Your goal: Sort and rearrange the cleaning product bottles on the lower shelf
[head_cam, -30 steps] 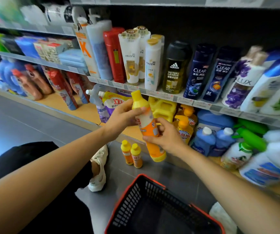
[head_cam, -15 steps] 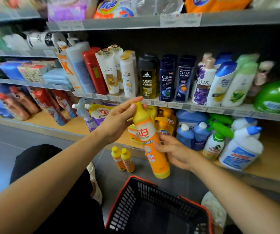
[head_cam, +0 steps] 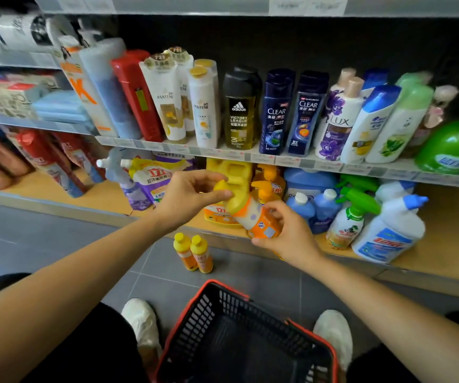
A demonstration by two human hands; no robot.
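Note:
An orange bottle with a yellow cap (head_cam: 253,215) is tilted, cap toward the upper left, in front of the lower shelf (head_cam: 106,197). My left hand (head_cam: 188,196) pinches its yellow cap end. My right hand (head_cam: 286,233) grips its orange body from below. Two small bottles of the same kind (head_cam: 193,252) stand upright on the floor below the shelf edge. Behind my hands on the lower shelf are a yellow jug (head_cam: 232,172), orange pump bottles (head_cam: 268,183), blue bottles (head_cam: 315,207), a green-trigger spray bottle (head_cam: 351,217) and a white bottle with a blue cap (head_cam: 391,230).
A black basket with a red rim (head_cam: 246,338) sits on the grey floor between my white shoes (head_cam: 141,320). Refill pouches (head_cam: 153,178) and red bottles (head_cam: 43,158) fill the lower shelf's left. The shelf above holds shampoo bottles (head_cam: 239,111).
The orange bottle has gone from nearly upright to steeply tilted, and both hands have carried it closer to the lower shelf. The camera has tipped down and moved nearer.

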